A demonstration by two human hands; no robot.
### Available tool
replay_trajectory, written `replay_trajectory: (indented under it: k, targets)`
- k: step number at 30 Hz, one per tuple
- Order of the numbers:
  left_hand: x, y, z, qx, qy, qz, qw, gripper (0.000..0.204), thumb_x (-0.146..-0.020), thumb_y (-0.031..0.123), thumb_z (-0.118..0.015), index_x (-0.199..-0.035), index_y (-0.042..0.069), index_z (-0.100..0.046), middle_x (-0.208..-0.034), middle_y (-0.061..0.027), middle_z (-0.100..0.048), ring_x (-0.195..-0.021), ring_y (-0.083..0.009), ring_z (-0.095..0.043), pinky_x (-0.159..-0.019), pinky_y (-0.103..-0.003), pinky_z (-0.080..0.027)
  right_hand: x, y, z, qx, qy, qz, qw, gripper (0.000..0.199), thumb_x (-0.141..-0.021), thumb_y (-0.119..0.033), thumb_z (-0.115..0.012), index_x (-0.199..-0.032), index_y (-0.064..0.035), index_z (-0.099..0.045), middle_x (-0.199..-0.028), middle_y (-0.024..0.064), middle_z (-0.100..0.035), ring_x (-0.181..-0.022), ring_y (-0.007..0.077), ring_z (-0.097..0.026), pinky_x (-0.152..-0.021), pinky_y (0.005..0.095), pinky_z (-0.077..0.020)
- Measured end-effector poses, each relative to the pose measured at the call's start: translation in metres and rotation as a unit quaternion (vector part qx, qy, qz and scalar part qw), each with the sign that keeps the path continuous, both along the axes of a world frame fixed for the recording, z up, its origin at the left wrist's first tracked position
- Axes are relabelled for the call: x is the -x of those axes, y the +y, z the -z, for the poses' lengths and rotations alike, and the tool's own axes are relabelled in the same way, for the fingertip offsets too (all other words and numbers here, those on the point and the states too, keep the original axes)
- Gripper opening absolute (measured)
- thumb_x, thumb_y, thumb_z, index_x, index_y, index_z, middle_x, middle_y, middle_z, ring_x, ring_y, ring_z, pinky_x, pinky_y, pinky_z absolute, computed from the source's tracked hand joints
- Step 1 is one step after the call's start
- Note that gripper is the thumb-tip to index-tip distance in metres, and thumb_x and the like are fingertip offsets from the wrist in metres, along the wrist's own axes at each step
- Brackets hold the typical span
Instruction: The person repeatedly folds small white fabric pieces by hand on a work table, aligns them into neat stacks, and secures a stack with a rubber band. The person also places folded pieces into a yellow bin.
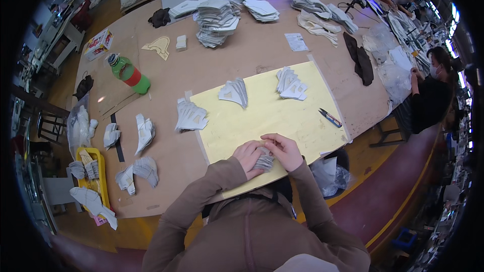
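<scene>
Near the front edge of a yellow sheet (242,123), a small stack of grey cut pieces (264,161) lies between my hands. My left hand (247,155) wraps round its left side. My right hand (283,151) is closed at the stack's top right edge, thumb and fingers on the pieces; its fingertips are partly hidden. Farther back on the sheet lie two fanned stacks of pale pieces, one in the middle (233,92) and one at the right (291,84). Another fanned stack (191,116) overlaps the sheet's left edge. A dark pen (330,118) rests at the right.
On the brown table (166,80) stand a green bottle (129,74) and tall stacks of pieces (217,22). More pieces (145,133) lie left, beside a yellow basket (104,181). A bin (333,174) is right of me. One person works across the table; another sits right.
</scene>
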State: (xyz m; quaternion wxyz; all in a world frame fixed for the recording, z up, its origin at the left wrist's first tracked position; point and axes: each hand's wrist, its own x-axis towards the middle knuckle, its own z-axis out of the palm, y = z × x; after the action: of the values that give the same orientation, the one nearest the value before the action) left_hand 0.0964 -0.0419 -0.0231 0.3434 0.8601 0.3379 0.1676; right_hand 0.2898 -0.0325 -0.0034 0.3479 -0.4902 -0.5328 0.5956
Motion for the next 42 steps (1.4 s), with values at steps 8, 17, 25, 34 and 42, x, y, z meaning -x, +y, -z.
replay_trajectory:
  k: [8,17,25,34,42]
  targets:
    - [0.0,0.022,0.012,-0.125,-0.139,-0.094,0.978,0.059,-0.071,0.004,-0.069,-0.125,0.005,-0.046,-0.112,-0.0156,-0.053,-0.101,-0.0365,-0.054,-0.087,-0.042,-0.046,-0.041,0.084,0.001,-0.331,-0.268,0.245,0.871,0.034,-0.084,-0.011,-0.067,-0.114,0.0031,-0.059,-0.1,0.0105,-0.063,-0.091,0.0169,-0.059,-0.079,0.0284,-0.0472]
    - [0.005,0.023,0.015,-0.084,-0.111,-0.08,0.987,0.057,-0.068,0.004,-0.07,-0.119,0.004,-0.047,-0.11,-0.0158,-0.056,-0.103,-0.0342,-0.054,-0.092,-0.042,-0.042,-0.069,0.121,0.036,-0.198,-0.182,0.293,0.917,0.025,-0.077,-0.007,-0.073,-0.098,0.0016,-0.062,-0.086,0.007,-0.062,-0.078,0.0137,-0.057,-0.073,0.0265,-0.0474]
    - [0.002,0.017,0.005,-0.087,-0.12,-0.105,0.983,0.049,-0.066,0.005,-0.072,-0.111,0.006,-0.052,-0.122,-0.0164,-0.049,-0.111,-0.0359,-0.05,-0.097,-0.042,-0.04,-0.063,0.057,0.012,-0.241,-0.091,0.23,0.939,0.011,-0.08,0.004,-0.067,-0.09,0.0015,-0.062,-0.085,0.0038,-0.062,-0.078,0.0095,-0.058,-0.074,0.0225,-0.0471]
    - [0.003,0.025,0.002,-0.103,-0.151,-0.084,0.98,0.049,-0.064,0.001,-0.069,-0.111,0.005,-0.054,-0.122,-0.0145,-0.049,-0.111,-0.0338,-0.05,-0.095,-0.039,-0.042,-0.021,0.024,0.001,-0.162,-0.085,0.019,0.983,0.023,-0.085,0.002,-0.063,-0.108,0.0031,-0.066,-0.097,0.0109,-0.068,-0.087,0.014,-0.063,-0.078,0.0249,-0.0503]
    - [0.001,0.026,0.007,-0.128,-0.15,-0.085,0.977,0.043,-0.067,0.004,-0.067,-0.109,0.008,-0.056,-0.116,-0.011,-0.052,-0.106,-0.0318,-0.053,-0.09,-0.041,-0.044,-0.028,0.034,0.011,-0.128,0.019,0.257,0.958,0.023,-0.092,-0.005,-0.059,-0.11,0.0075,-0.064,-0.096,0.0064,-0.066,-0.087,0.0089,-0.059,-0.08,0.0214,-0.0465]
